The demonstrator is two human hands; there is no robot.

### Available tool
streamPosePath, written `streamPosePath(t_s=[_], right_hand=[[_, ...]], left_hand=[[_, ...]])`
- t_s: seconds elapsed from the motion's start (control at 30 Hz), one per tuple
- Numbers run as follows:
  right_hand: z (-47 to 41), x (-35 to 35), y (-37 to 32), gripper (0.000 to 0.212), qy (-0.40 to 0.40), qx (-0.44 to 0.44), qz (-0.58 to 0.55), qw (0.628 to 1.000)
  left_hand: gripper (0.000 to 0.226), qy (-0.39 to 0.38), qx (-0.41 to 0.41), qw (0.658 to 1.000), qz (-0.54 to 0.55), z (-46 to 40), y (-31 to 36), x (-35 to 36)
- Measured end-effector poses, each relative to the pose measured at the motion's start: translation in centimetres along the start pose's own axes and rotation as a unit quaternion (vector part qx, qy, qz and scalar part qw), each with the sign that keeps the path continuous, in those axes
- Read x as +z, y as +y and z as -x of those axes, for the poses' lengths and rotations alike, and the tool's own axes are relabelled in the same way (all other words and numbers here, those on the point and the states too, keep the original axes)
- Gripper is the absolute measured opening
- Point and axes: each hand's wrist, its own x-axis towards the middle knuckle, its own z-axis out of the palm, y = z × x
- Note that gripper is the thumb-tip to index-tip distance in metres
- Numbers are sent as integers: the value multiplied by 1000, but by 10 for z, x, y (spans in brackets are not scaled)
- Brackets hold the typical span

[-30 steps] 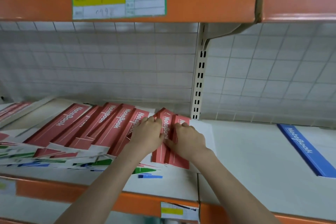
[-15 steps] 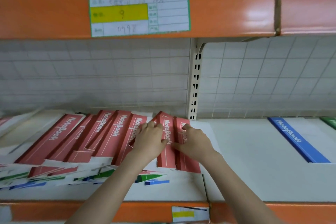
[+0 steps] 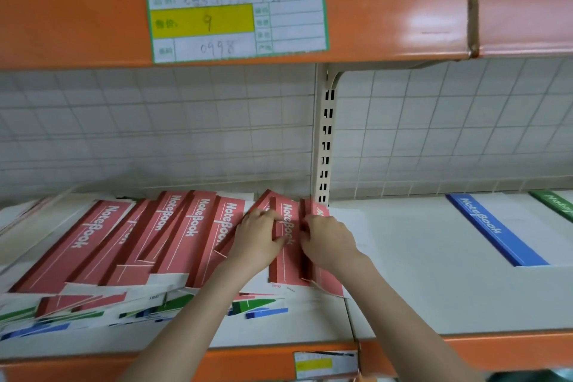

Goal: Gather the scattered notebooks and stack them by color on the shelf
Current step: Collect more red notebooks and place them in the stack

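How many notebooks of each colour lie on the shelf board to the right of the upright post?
Blue notebook: 1
Green notebook: 1
Total: 2
The left hand and right hand grip red notebooks on the left board; these are not counted.

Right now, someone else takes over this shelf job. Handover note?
Left hand: fingers curled on the left edge of the rightmost red notebooks.
Right hand: gripping their right edge by the upright post.
Things: red notebooks fanned in a loose row on the left shelf bay; mixed green and blue ones sticking out beneath, near the front. Blue notebook and green notebook lie apart on the right bay.
Done: reds mostly together, not squared.
Left: square the reds, pull out buried greens and blues, stack each by colour.
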Motion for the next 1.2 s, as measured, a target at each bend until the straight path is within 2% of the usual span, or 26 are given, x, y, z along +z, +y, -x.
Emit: streamPosePath(t_s=[0.1,0.2,0.37,0.53,0.67,0.8,0.9,1.03,1.1,1.2], right_hand=[[-1,1,-2,24,-27,-2,21,999],[-5,-1,0,14,-36,0,6,999],[-9,-5,-9,47,-6,-38,23,999],[-12,-6,-25,24,-4,-56,9,998],[-9,6,-40,29,-22,-61,57,996],[-9,13,-41,25,-10,-62,92,994],[-7,15,-41,39,16,-65,94,993],[-6,8,-37,57,29,-62,33,997],[-6,3,-35,60,24,-68,-15,997],[-1,-4,-33,67,15,-84,-90,992]], left_hand=[[39,-1,-3,1000,28,-1,-3,-1],[37,-2,-5,1000,26,1,-3,0],[46,-4,-10,999,46,1,-3,-1],[58,-20,-33,984,171,-3,-7,-8],[59,-43,-76,967,240,-7,-15,-11],[51,-43,-83,963,251,-10,-16,-11],[43,-37,-76,967,241,-9,-13,-9],[27,-37,-80,971,223,-12,-2,-6],[30,-75,-95,952,280,-15,4,-4],[23,-106,-143,893,414,-18,12,-3]])
